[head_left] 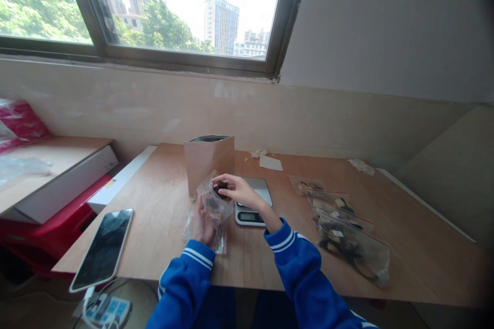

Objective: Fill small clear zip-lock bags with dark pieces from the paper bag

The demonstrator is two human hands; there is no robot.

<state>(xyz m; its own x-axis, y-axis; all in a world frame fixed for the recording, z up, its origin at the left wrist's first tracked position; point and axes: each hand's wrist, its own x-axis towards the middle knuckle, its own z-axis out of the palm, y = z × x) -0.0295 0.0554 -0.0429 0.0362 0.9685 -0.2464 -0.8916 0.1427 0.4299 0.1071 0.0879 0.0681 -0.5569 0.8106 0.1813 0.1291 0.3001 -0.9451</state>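
Clear plastic bag (216, 205) with dark dried pieces (221, 190) inside, held up between both hands just over the table, near the front edge of the wooden tabletop (162, 221). Bag sits mostly between the hands: right hand (235, 190) lies across its top, fingers (226, 181) pressed together and curved over the rim, fingertips right by the dark pieces. Left hand (203, 223) is under and behind it, fingers (200, 211) upright against the bag's side, cupping it; exact finger spread is partly hidden by the plastic. Loose plastic hangs below the left hand. Digital kitchen scale (250, 211) is just right of the bag, right wrist above its near part. Kraft paper bag (208, 164) stands upright right behind the hands, open top, dark lining showing. Three zip bags of dried pieces (347, 236) lie in a row on the right of the table, red-striped seals. Smartphone (102, 249) lies face up at left edge, cable down to a power strip (104, 311). Paper scraps (270, 163) lie near the back wall. Blue sleeves (185, 282) have white stripes.
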